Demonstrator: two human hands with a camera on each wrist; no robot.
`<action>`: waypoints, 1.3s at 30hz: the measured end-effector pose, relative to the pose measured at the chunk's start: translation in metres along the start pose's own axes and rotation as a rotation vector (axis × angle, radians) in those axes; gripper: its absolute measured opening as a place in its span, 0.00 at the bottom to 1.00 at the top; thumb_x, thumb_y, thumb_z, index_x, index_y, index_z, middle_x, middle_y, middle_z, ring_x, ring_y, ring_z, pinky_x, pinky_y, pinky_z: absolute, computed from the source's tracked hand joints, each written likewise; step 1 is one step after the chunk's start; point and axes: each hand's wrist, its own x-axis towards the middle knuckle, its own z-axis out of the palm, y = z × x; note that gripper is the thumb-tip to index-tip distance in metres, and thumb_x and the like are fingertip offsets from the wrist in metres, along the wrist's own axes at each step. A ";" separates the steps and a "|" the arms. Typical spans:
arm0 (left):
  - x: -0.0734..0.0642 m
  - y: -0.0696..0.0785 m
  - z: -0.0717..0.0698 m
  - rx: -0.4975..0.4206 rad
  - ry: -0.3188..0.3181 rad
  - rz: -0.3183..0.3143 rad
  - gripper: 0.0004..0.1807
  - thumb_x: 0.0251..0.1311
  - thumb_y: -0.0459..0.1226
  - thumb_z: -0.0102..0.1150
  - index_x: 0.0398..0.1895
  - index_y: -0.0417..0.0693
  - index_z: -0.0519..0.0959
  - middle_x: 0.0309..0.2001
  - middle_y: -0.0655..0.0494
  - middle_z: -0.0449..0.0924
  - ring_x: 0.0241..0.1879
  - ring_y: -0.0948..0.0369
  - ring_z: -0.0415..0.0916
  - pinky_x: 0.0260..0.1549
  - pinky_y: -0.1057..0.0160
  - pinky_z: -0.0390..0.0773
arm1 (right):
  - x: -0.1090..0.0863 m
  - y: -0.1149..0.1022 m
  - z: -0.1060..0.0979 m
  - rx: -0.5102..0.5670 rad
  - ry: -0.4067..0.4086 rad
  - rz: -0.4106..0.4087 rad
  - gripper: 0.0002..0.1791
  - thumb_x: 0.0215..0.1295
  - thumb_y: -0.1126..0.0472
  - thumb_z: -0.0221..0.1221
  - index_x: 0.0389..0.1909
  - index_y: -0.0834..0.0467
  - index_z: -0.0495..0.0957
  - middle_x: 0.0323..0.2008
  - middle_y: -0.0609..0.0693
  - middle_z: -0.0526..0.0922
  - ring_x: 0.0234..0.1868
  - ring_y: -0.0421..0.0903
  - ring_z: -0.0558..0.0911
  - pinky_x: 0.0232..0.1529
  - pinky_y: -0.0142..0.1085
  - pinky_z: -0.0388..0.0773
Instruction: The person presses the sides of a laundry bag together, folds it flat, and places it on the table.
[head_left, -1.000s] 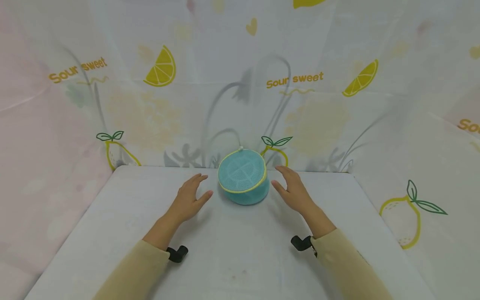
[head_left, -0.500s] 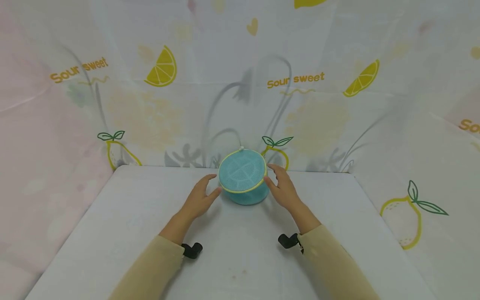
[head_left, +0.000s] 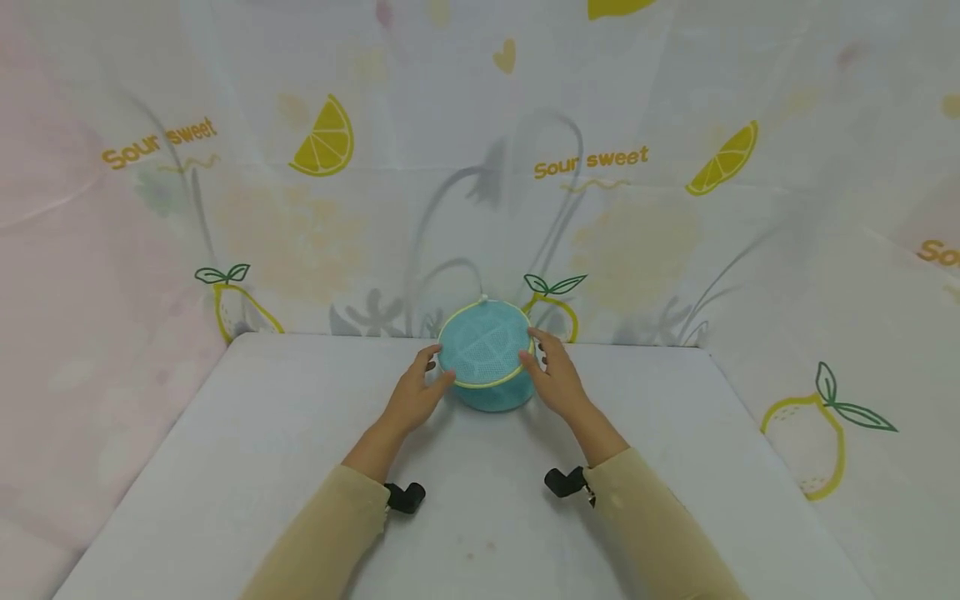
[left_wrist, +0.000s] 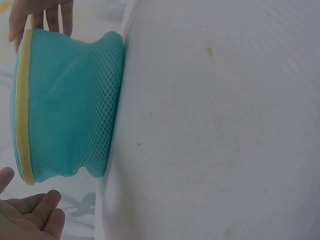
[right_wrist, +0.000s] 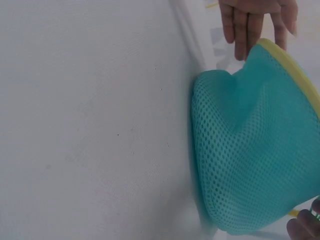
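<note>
A round teal mesh laundry bag (head_left: 486,346) with yellow trim around its top stands at the back of the white table. Its top leans toward me, and its soft side wall (left_wrist: 75,105) sags in folds. My left hand (head_left: 414,396) is at the bag's left side, thumb and fingers spread and relaxed; the left wrist view shows a small gap between its fingers (left_wrist: 45,212) and the bag. On the other side is my right hand (head_left: 558,379), its thumb overlapping the yellow rim in the head view and its fingers (right_wrist: 305,225) right beside the bag.
The white table (head_left: 480,500) ends at a hanging cloth (head_left: 420,108) printed with lemons and lettering, close behind the bag. Cloth also hangs on both sides. Black wrist-worn pieces (head_left: 407,497) stick out from both sleeves.
Both hands have moved inward toward the bag from either side, the right one reaching its rim. The bag stays in place.
</note>
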 end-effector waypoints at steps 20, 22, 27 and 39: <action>0.010 -0.005 0.021 -0.101 0.003 0.014 0.40 0.70 0.52 0.57 0.79 0.53 0.53 0.78 0.45 0.53 0.73 0.44 0.58 0.69 0.42 0.59 | 0.007 -0.001 0.009 -0.022 -0.013 0.021 0.32 0.78 0.51 0.51 0.76 0.59 0.57 0.74 0.63 0.60 0.74 0.60 0.60 0.69 0.55 0.63; 0.009 -0.004 0.022 -0.103 0.008 0.034 0.40 0.70 0.51 0.58 0.79 0.53 0.53 0.78 0.46 0.53 0.73 0.45 0.58 0.70 0.44 0.58 | 0.006 0.000 0.009 -0.028 -0.013 0.024 0.32 0.78 0.51 0.51 0.76 0.60 0.57 0.74 0.63 0.59 0.75 0.60 0.59 0.71 0.55 0.59; 0.008 -0.001 0.023 -0.107 0.012 0.079 0.40 0.69 0.48 0.60 0.79 0.51 0.54 0.77 0.46 0.53 0.72 0.46 0.59 0.71 0.48 0.58 | 0.004 0.001 0.009 -0.038 -0.023 0.047 0.33 0.78 0.49 0.49 0.77 0.60 0.56 0.75 0.65 0.58 0.76 0.62 0.56 0.73 0.57 0.53; 0.003 0.007 0.022 -0.108 0.031 0.105 0.41 0.68 0.48 0.61 0.79 0.50 0.55 0.77 0.45 0.55 0.71 0.46 0.61 0.69 0.48 0.61 | -0.003 -0.001 0.008 -0.011 -0.032 0.081 0.34 0.78 0.48 0.49 0.78 0.58 0.55 0.76 0.63 0.56 0.76 0.61 0.55 0.73 0.56 0.53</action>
